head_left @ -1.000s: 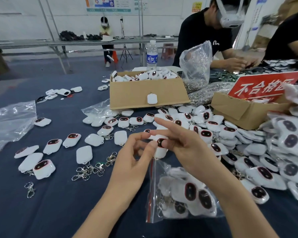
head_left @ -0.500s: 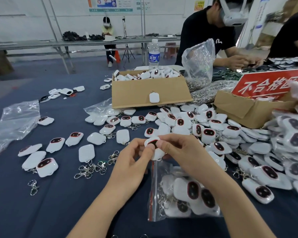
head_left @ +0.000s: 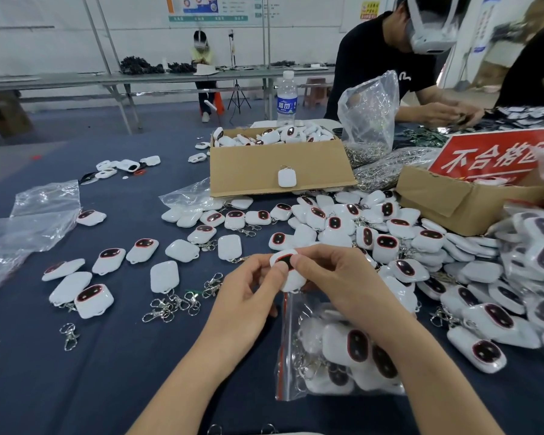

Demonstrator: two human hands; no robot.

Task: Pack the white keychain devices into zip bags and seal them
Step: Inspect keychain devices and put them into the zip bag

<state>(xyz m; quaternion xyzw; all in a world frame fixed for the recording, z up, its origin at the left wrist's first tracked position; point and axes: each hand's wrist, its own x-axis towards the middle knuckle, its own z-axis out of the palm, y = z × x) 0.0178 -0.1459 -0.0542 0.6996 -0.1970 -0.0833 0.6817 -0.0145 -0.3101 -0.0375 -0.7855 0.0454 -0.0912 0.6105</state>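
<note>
White plastic keychain device (head_left: 291, 277), dark red-rimmed face up, pinched between both hands. Position: clear of the table, just above the far end of the zip bag (head_left: 327, 356) and its red seal strip; not yet in the bag.

Left hand (head_left: 245, 296): thumb pressed on the left of the face, other fingers curled beneath. Right hand (head_left: 330, 277): thumb and forefinger closed on the right edge, remaining fingers curled under. Lower part of the device hidden behind the fingers.

Zip bag flat on the blue tablecloth (head_left: 107, 372), partly under the right forearm, seal strip along its left side. Several devices with metal clasps inside. Sealed or unsealed: cannot tell.

Left of the hands: loose devices (head_left: 110, 260) in rough rows, some face up, some face down, with loose metal clasps (head_left: 173, 304) just beside. Further left: empty clear plastic bags (head_left: 29, 227).

Right: heaped pile of devices (head_left: 390, 246), close against the right hand.

Beyond: open cardboard box (head_left: 264, 164) full of devices, one more against its front wall. Water bottle (head_left: 287, 98) behind; red sign (head_left: 496, 158) in a second box.
</note>
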